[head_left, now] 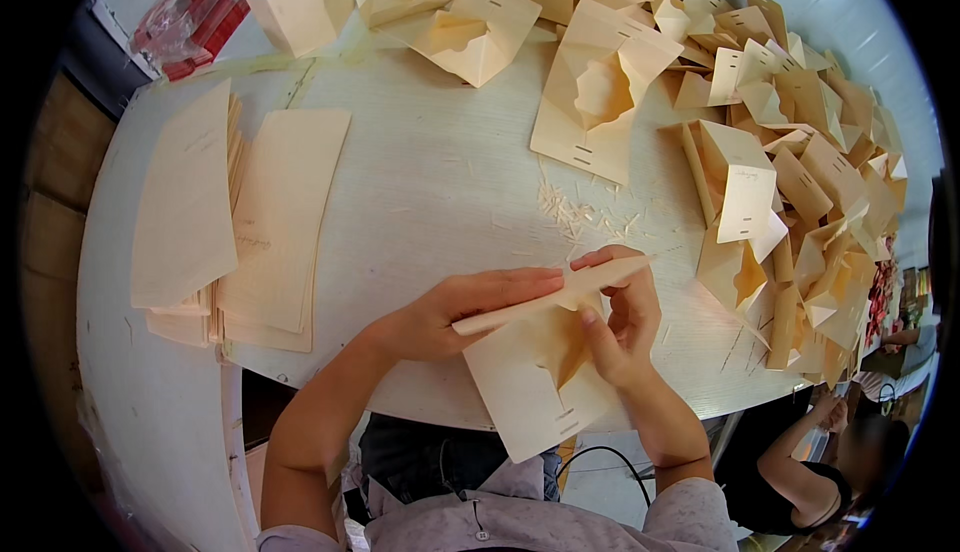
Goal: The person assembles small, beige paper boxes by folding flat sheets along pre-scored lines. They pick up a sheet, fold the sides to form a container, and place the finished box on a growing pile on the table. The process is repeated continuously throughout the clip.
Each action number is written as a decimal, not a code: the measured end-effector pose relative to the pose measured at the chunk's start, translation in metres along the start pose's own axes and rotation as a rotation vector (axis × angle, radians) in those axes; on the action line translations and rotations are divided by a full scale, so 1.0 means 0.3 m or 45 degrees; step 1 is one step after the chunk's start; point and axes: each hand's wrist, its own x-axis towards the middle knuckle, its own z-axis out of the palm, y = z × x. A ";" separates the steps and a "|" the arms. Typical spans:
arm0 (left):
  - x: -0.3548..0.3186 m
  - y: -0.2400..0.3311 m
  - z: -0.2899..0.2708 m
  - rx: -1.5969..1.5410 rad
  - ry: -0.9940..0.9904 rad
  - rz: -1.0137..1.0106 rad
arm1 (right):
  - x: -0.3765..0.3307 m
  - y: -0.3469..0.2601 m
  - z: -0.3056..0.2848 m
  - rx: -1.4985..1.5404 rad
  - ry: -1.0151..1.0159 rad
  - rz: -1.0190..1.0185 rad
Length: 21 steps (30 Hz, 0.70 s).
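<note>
Between my two hands, at the table's near edge, is a cream die-cut card (510, 382) with a fold along its top and a wavy-edged cut-out in its middle. My left hand (480, 297) lies along the folded strip, its fingers stretched together and pressing on the card. My right hand (622, 322) grips the other end of the fold, thumb in front by the cut-out and fingers behind. The card's lower part hangs past the table edge toward my lap. Small slivers of cut paper (570, 214) lie just beyond my hands.
Two stacks of flat cream cards (275, 222) lie at the left. A large heap of folded cards (810, 162) covers the right side, with more folded cards (605, 92) along the back. Red items in clear plastic (195, 17) sit far left. Another person (810, 462) is at lower right.
</note>
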 end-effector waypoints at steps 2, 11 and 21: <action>0.000 -0.012 -0.004 0.001 -0.026 0.063 | 0.000 0.002 0.004 0.039 0.021 0.007; -0.009 -0.021 -0.011 -0.080 0.004 0.042 | -0.005 -0.020 0.019 0.208 0.090 0.102; -0.042 -0.023 0.035 -0.254 0.153 -0.383 | 0.016 -0.039 0.051 0.072 0.286 0.222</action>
